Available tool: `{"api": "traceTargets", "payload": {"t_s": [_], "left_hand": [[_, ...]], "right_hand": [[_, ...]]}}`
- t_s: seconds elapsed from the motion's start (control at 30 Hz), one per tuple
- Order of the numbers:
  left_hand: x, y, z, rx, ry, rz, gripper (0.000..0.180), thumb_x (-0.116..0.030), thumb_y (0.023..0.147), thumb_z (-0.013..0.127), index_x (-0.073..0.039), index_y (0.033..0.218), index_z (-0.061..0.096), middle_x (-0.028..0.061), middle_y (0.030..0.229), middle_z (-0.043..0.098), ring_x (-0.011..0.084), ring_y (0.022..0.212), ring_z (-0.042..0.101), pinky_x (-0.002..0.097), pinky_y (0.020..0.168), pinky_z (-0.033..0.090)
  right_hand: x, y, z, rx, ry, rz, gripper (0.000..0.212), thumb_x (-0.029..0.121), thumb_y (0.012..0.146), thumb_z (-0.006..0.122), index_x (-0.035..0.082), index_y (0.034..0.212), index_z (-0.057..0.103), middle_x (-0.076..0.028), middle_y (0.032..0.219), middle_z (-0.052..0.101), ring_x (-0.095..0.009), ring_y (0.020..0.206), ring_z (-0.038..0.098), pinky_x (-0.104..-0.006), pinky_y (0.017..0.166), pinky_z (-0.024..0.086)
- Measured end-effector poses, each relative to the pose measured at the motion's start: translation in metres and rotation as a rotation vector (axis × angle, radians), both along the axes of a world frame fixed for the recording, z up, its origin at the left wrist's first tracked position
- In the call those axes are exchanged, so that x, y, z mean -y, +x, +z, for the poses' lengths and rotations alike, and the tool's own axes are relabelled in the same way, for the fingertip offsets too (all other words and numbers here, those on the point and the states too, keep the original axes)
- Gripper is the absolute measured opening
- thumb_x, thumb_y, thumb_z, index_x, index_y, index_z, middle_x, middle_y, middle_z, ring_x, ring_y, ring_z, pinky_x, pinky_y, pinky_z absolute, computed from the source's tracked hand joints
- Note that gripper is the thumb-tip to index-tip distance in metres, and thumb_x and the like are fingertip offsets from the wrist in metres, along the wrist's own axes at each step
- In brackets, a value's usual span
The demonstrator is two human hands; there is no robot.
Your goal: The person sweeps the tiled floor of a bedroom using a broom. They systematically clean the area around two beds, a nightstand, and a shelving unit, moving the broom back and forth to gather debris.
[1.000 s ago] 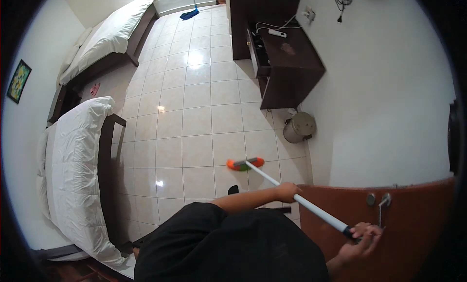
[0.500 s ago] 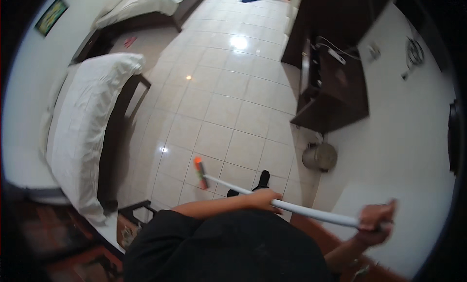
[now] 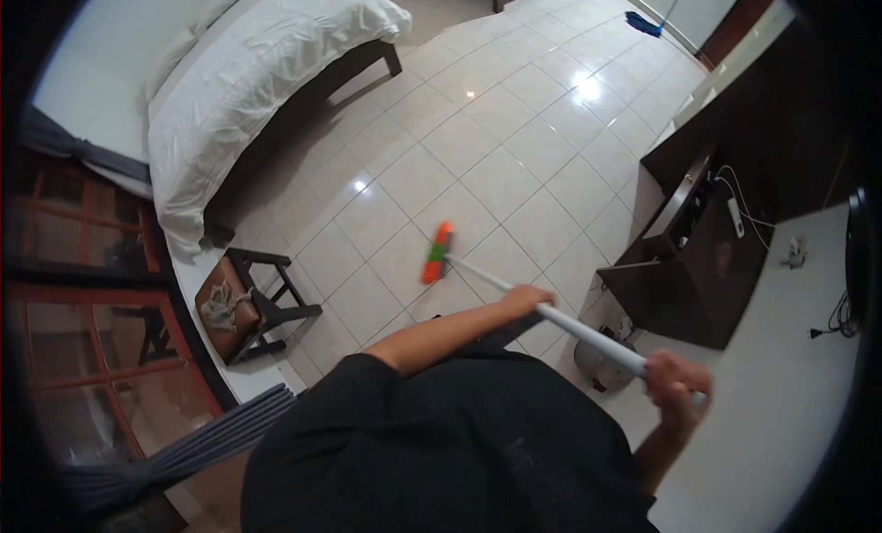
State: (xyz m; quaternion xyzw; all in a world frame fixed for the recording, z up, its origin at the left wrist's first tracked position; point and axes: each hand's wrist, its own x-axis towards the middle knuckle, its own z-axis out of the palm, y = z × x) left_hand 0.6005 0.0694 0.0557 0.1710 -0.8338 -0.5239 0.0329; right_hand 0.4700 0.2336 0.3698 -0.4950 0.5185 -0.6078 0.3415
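A broom point(image 3: 593, 337) with a pale grey pole slants across in front of me. Its orange and green head point(image 3: 438, 255), dark-bristled along one side, is at the tiled floor, slightly blurred. My left hand point(image 3: 527, 300) is closed around the middle of the pole, palm side hidden. Near the pole's upper end, at the right, my right hand point(image 3: 677, 383) grips it with curled fingers.
A bed point(image 3: 266, 69) with a white sheet stands at the left, a stool point(image 3: 230, 303) holding a crumpled cloth below it. On the right are a dark desk point(image 3: 689, 285) and a bin point(image 3: 602, 366). A blue mop point(image 3: 645, 24) lies far off.
My view has turned to the left, so the bed, desk and mop appear shifted right. The broom head is farther from me, and both hands keep hold of the pole.
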Motion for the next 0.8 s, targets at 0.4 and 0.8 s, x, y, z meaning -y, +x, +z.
{"api": "traceTargets", "payload": {"t_s": [0.4,0.8], "left_hand": [[0.061,0.026,0.144,0.101,-0.171,0.132,0.013,-0.015,0.071,0.059,-0.014,0.085,0.057,0.0097,0.073,0.061,0.029,0.071,0.06,0.0388,0.063,0.046],[0.239,0.275,-0.022,0.622,-0.316,0.74,0.018,-0.006,0.067,0.058,-0.015,0.082,0.061,0.0059,0.073,0.063,0.0263,0.077,0.06,0.0367,0.067,0.044]], "right_hand": [[0.081,-0.023,0.054,0.16,-0.523,0.388,0.033,0.025,0.079,0.062,0.008,0.055,0.047,-0.001,0.044,0.046,-0.013,0.036,0.042,-0.0236,0.039,0.034],[0.311,0.108,-0.102,0.043,0.342,0.764,0.011,0.011,0.077,0.062,0.001,0.074,0.059,-0.007,0.097,0.063,-0.026,0.11,0.049,-0.0395,0.092,0.038]]}}
